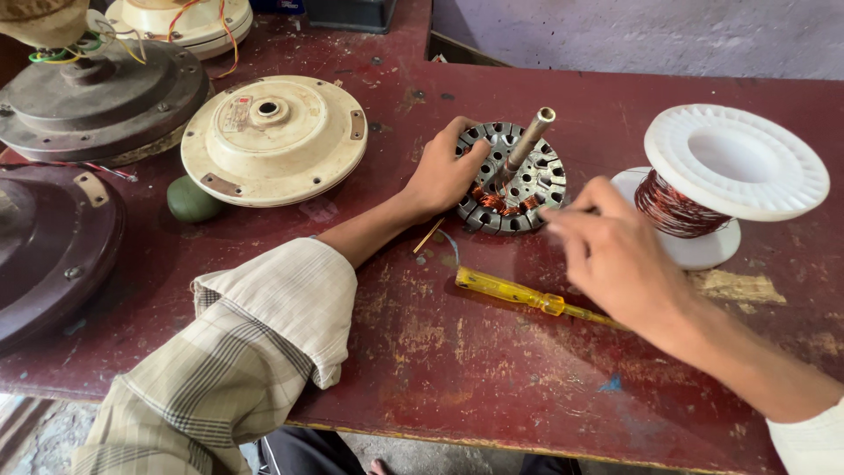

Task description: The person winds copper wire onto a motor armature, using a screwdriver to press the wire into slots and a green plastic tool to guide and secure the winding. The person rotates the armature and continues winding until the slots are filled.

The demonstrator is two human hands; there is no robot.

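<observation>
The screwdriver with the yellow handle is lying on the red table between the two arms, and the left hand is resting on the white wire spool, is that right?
Not quite. In the head view the left hand rests on the slotted metal stator, not the white wire spool. The rest stands: the yellow-handled screwdriver lies on the red table between the arms.

view: head, single; from above the near edge
facing: down and far across the table
nearness: close, at arm's reach
</observation>
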